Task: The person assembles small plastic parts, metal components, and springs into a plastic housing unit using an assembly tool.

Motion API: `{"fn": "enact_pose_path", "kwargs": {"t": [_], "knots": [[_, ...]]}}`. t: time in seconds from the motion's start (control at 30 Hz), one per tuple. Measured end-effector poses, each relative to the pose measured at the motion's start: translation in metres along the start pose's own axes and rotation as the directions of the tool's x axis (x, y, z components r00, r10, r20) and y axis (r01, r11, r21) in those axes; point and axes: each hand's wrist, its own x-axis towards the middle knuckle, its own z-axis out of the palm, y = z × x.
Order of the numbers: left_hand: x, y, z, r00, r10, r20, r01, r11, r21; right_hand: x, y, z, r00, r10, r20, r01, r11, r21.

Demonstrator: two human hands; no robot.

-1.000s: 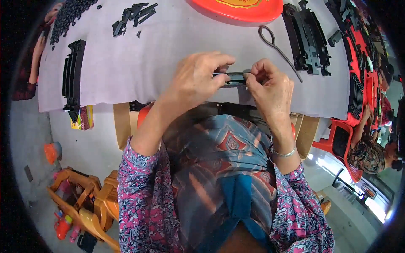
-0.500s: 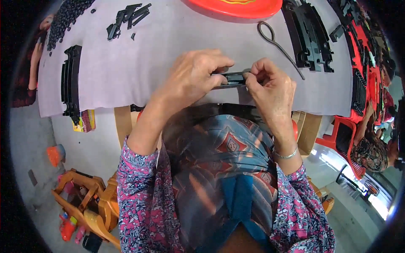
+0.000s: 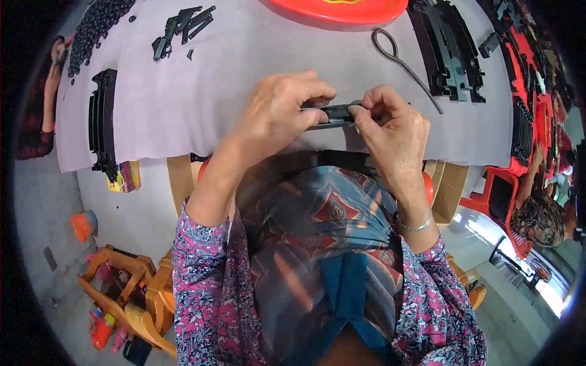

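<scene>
Near the front edge of the cloth-covered table [image 3: 183, 110], I hold a long black plastic channel-shaped piece [image 3: 340, 114] crosswise between both hands. My left hand [image 3: 284, 107] grips its left end, with the thumb in front and the fingers bent over behind. My right hand [image 3: 390, 122] is closed on the other end, thumb and forefinger pinched together at its rim. Both hands cover the ends of the piece, so only its hollow middle shows. Whether a smaller part sits under my fingertips is hidden.
A metal rod with a looped end [image 3: 400, 64] lies beyond my right hand. Stacked black strips stand at right [image 3: 448, 58] and left [image 3: 102, 119]. Small black bars [image 3: 183, 27], a heap of black pellets [image 3: 97, 30] and a red tray [image 3: 342, 15] lie farther back. Other people sit at both sides.
Almost nothing differs. My right thumb and forefinger have shifted slightly left along the black piece, and the view has moved a little.
</scene>
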Motion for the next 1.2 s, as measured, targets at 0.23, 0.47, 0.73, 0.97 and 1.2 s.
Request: {"fn": "enact_pose_path", "kwargs": {"t": [0.23,0.47,0.73,0.97,1.2], "knots": [[-0.002,-0.003,-0.002,1.000,0.006,-0.001,-0.006,0.999,-0.033,0.000,0.000,0.004,0.999,0.032,0.019,-0.032,0.999,-0.015],[-0.004,-0.001,0.002,0.991,0.115,-0.065,-0.116,0.993,-0.006,-0.005,-0.006,0.007,0.999,-0.027,-0.046,0.029,0.999,0.044],[-0.004,-0.002,-0.001,1.000,0.029,-0.006,-0.029,0.997,-0.073,-0.004,0.003,0.005,0.997,0.083,-0.011,-0.080,0.986,0.149],[-0.007,-0.006,-0.003,1.000,-0.009,0.014,0.011,0.991,-0.133,-0.005,0.011,0.005,0.995,0.103,0.005,-0.098,0.925,0.367],[-0.006,-0.005,0.000,0.997,0.067,-0.026,-0.068,0.997,-0.035,-0.005,0.007,0.005,0.995,0.101,0.006,-0.097,0.937,0.336]]}}
